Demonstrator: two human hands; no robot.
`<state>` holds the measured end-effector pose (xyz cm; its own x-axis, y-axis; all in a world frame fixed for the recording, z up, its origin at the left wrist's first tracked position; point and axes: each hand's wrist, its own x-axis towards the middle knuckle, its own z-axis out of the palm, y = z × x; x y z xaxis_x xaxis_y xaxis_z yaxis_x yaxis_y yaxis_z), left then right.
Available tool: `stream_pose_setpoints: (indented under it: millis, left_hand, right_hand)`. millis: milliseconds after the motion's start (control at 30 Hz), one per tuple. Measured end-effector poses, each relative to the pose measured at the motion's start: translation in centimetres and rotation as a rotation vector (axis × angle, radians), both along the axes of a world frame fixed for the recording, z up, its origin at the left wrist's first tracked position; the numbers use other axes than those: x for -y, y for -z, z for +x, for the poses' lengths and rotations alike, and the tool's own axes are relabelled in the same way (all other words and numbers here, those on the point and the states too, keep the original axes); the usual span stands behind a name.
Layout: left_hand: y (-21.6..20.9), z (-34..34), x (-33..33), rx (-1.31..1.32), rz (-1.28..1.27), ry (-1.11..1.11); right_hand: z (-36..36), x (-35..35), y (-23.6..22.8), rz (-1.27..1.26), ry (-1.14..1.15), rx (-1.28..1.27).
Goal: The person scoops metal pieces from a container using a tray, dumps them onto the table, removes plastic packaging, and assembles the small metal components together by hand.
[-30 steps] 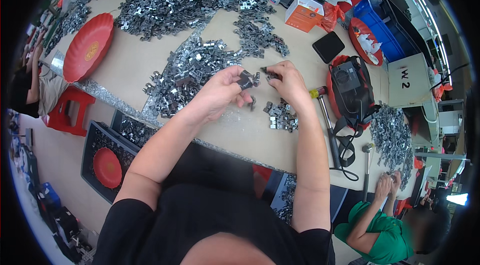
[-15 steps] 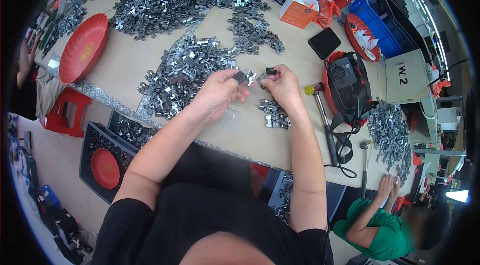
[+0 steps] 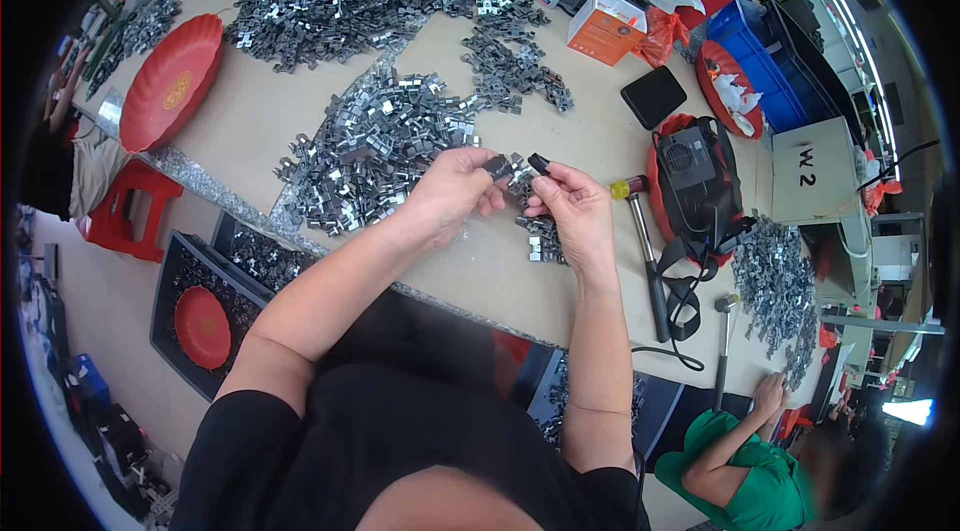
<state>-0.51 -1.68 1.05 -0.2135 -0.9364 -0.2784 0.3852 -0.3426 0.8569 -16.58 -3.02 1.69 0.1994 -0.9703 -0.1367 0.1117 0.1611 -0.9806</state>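
My left hand [image 3: 452, 195] is closed in a pinch, with black covering at its fingertips, on a small shiny metal bracket. Close beside it, my right hand [image 3: 577, 215] also pinches, its index finger tipped in black. A small metal bracket [image 3: 519, 174] shows between the two hands, just above the table. Its exact shape is partly hidden by the fingers. A large pile of similar brackets [image 3: 375, 156] lies left of my hands, and a small group of them [image 3: 541, 243] sits under my right hand.
A bigger heap of brackets [image 3: 340, 1] covers the far side. To the right lie a hammer [image 3: 648, 256], a black device [image 3: 690, 181] with a strap, and another hammer [image 3: 725, 341]. A red tray [image 3: 175, 81] stands at left. A co-worker in green [image 3: 750, 476] handles parts at lower right.
Both hands stay close together over the table. My right hand has turned and dropped slightly, its black-tipped finger now angled toward the left hand. The whole view has shifted a little.
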Motion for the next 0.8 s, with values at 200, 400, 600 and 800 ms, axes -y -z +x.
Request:
stream_pose_setpoints:
  millis: [200, 400, 600, 800]
  left_hand:
    - [0.3, -0.4, -0.1, 0.013, -0.033, -0.008]
    - [0.8, -0.3, -0.2, -0.020, -0.032, -0.025]
    - [0.9, 0.0, 0.0, 0.052, -0.075, 0.004]
    - [0.5, 0.1, -0.5, 0.084, -0.130, 0.052]
  right_hand:
    - [0.6, -0.3, 0.5, 0.034, 0.024, 0.037]
    - [0.9, -0.4, 0.4, 0.015, 0.028, -0.020]
    - [1.1, -0.6, 0.3, -0.011, 0.034, -0.076]
    - [1.1, -0.4, 0.4, 0.042, 0.021, -0.121]
